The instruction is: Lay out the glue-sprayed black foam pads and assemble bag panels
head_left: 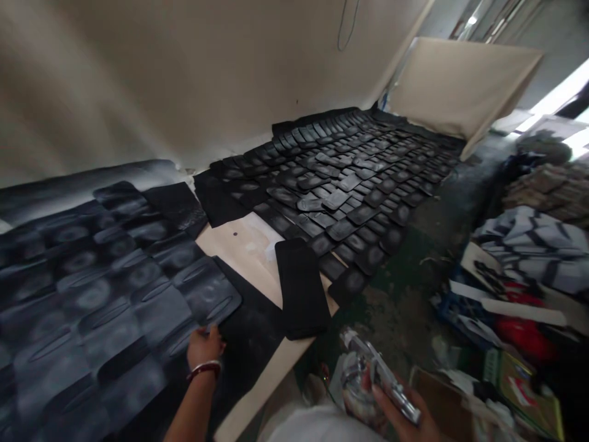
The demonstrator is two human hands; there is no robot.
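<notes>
While a pale hanging sheet (193, 80) rises along the far side, dark flat pieces (359, 178) spread beneath it in overlapping rows to the far right. Another spread of bluish-black panels (96, 294) fills the near left, each overlapping the next, many with a cloudy lighter patch. Between the two spreads, a bare tan board (243, 252) shows, and a long black pad (301, 288) lies across its right part. On the right, beyond a strip of dark green floor (396, 276), sit a striped cloth (534, 245) and a red item (524, 337) among mixed clutter.

At the near edge of the left spread, the rounded end panel (209, 288) lies just beyond the left hand (205, 347), whose curled fingertips touch its near edge; whether they pinch it, I cannot tell. To the right and nearer, the right hand (405, 405) is closed around a metal spray gun (384, 374), which points away to the left, a clear cup (359, 383) just beside its front. Smallest, a reddish and silver bracelet (205, 368) circles the left wrist.
</notes>
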